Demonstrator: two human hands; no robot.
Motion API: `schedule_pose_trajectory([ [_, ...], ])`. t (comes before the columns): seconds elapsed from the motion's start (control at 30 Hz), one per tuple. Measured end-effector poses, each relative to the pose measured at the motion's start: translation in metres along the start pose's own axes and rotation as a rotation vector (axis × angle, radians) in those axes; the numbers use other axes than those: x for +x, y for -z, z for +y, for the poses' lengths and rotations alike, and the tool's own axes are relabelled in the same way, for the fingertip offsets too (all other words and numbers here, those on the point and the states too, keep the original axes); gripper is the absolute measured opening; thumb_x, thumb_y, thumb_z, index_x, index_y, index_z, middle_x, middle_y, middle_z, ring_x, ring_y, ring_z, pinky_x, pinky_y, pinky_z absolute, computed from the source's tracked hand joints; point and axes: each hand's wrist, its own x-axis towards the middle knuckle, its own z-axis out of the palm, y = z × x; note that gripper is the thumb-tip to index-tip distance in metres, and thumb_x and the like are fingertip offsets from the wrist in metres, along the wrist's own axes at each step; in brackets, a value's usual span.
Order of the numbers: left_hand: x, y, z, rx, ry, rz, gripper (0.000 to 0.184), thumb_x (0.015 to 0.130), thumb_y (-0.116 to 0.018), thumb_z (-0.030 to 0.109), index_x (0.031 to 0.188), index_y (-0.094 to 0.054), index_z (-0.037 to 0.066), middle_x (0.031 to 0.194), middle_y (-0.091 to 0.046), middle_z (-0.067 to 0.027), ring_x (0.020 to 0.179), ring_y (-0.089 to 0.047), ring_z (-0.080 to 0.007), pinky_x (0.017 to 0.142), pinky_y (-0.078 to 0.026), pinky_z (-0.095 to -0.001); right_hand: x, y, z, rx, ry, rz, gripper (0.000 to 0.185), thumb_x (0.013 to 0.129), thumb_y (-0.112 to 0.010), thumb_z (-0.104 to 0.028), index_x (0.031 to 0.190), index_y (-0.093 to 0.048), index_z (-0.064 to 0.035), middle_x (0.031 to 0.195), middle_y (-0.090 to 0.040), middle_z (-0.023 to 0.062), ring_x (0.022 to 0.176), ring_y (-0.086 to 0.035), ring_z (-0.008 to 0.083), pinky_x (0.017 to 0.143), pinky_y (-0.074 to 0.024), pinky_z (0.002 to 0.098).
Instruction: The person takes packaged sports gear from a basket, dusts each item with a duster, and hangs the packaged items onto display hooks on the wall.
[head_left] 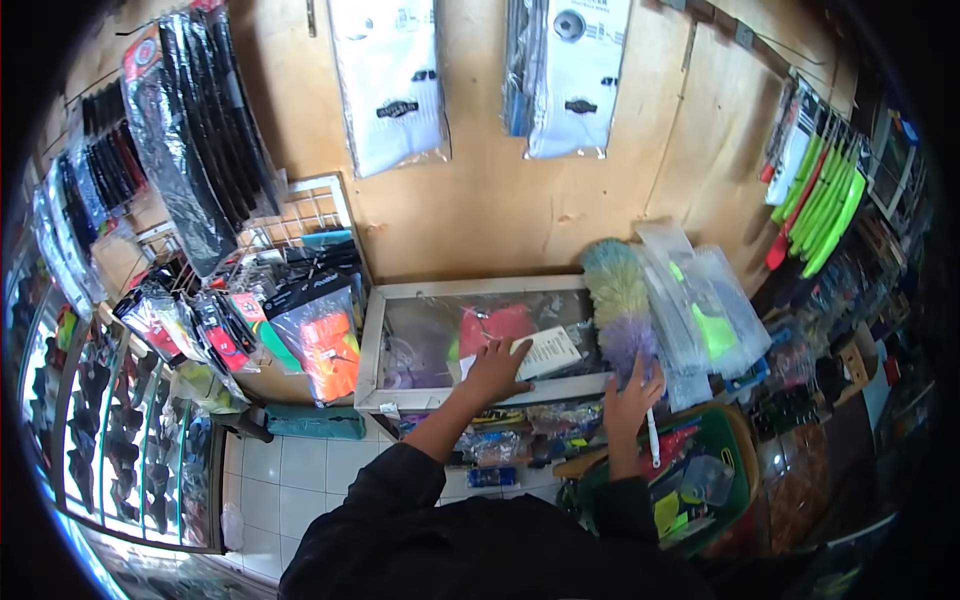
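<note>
My left hand (pixel 495 372) lies palm down over the glass top of a display case (pixel 450 290), its fingers spread. Beneath and beside those fingers is a white printed card or flat box (pixel 552 352); whether the hand presses on it I cannot tell. A pink item (pixel 495 324) shows near the fingertips. My right hand (pixel 630 402) is at the purple lower end of a fluffy duster (pixel 618 290), fingers stretched out and apart. The duster's white handle (pixel 654 440) sticks out below that hand, toward me.
Clear plastic packets (pixel 705 310) lie right of the duster. A green bin (pixel 735 470) with mixed goods stands below at the right. Packaged white socks (pixel 395 90) hang on the wooden wall. Bagged goods (pixel 325 335) hang on a rack at left, above glass shelves (pixel 125 440).
</note>
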Motion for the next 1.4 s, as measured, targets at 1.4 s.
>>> schedule_pose_trajectory([
  [1.4, 0.043, 0.496, 0.031, -0.156, -0.518, 1.179, 0.051, 0.093, -0.06, 0.006, 0.142, -0.046, 0.008, 0.09, -0.063, -0.0084, 0.079, -0.065, -0.0108, 0.068, -0.052, -0.0232, 0.371, 0.198, -0.441, 1.536, 0.896, 0.319, 0.036, 0.092, -0.064, -0.012, 0.123, -0.061, 0.0054, 0.115, -0.067, 0.0197, 0.109, -0.063, 0.0237, 0.095, -0.0467, 0.0316],
])
